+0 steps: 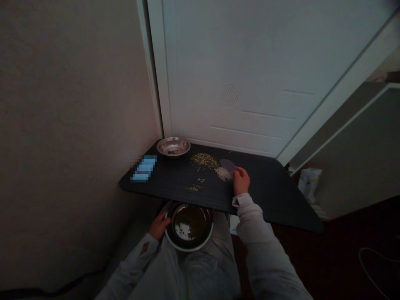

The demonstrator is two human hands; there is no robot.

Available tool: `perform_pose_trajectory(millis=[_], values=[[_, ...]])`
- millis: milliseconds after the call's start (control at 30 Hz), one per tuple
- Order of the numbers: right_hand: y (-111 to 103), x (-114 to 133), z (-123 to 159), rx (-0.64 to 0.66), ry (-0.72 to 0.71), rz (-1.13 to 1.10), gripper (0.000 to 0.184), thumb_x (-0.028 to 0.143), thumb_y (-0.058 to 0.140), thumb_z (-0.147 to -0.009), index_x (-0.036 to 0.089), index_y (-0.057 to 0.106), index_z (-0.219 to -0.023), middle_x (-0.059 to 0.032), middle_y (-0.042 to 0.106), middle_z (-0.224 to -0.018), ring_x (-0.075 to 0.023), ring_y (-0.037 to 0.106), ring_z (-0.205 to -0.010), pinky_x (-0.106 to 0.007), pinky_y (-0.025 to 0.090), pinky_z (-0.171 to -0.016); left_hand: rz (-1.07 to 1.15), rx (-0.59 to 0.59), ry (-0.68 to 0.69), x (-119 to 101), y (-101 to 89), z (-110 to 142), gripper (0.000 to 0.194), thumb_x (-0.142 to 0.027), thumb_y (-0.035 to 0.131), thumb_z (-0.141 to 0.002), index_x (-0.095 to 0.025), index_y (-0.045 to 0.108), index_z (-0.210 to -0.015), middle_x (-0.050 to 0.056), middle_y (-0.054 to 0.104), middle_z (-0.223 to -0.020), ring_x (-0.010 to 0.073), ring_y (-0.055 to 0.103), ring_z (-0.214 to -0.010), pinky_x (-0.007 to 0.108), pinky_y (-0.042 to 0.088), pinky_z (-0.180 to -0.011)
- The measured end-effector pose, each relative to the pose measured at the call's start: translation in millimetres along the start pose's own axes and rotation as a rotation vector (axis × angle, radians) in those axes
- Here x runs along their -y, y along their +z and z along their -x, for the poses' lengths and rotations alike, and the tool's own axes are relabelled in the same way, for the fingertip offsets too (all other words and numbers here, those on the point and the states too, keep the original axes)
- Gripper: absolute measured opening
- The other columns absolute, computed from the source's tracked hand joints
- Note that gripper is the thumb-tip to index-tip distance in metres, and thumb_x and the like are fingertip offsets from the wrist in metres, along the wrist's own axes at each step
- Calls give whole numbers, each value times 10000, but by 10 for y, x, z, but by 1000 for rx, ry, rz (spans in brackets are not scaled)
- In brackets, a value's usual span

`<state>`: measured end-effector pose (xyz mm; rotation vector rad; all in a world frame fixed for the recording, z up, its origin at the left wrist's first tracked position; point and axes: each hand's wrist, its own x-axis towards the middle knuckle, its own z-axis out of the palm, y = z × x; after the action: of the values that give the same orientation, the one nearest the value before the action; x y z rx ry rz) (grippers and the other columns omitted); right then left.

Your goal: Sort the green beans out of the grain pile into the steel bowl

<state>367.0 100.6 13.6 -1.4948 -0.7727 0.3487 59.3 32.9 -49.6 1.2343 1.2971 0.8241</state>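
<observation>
My left hand (pixel 160 225) is closed on the left rim of a steel bowl (pixel 188 248) below the table's front edge, over my lap. Green grains, like mung beans (pixel 197 227), lie in its bottom. My right hand (pixel 241 181) pinches a thin, flat, purple-grey rounded piece (pixel 227 165) over the tabletop. Just left of those fingers sits a small heap of white grains (pixel 223 173), like rice. Against it lies a wider spread of mixed green and pale grains (pixel 204 160). A few loose grains (pixel 193 188) are scattered nearer the front edge.
A second steel bowl (pixel 173 147) stands at the back left of the dark table (pixel 281 196). A phone-like lit screen (pixel 144 168), blurred, lies at the left end. A white door panel (pixel 250 75) rises behind; a wall borders the left. A white bag (pixel 309 183) stands at right.
</observation>
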Motion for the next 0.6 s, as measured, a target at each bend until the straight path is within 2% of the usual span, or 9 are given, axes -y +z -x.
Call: perform_pose_trajectory(millis=[200,400,600], values=[[-3,14,1,3,12,-9,338,285,442,-567,126,558,-842,-6,551,-604,-110,459,-529,-235,357,-516,-31,-2,-7,-8,0,-5,398,-226,465,-524,-111,588,-884,33,645,-791,218,555,-803,303,415,-712],[-5,10,-2,4,1,-2,331,284,454,-564,123,562,-832,7,533,-581,-93,429,-485,-224,350,-490,31,0,-7,17,15,-12,439,-227,469,-522,-99,568,-930,51,634,-872,226,527,-893,303,414,-736],[-5,2,0,7,3,-23,338,285,443,-572,122,554,-847,-1,541,-595,-96,441,-498,-219,350,-480,3,-11,-4,-6,9,2,434,-237,471,-516,-107,578,-916,45,638,-860,235,532,-877,323,407,-747]])
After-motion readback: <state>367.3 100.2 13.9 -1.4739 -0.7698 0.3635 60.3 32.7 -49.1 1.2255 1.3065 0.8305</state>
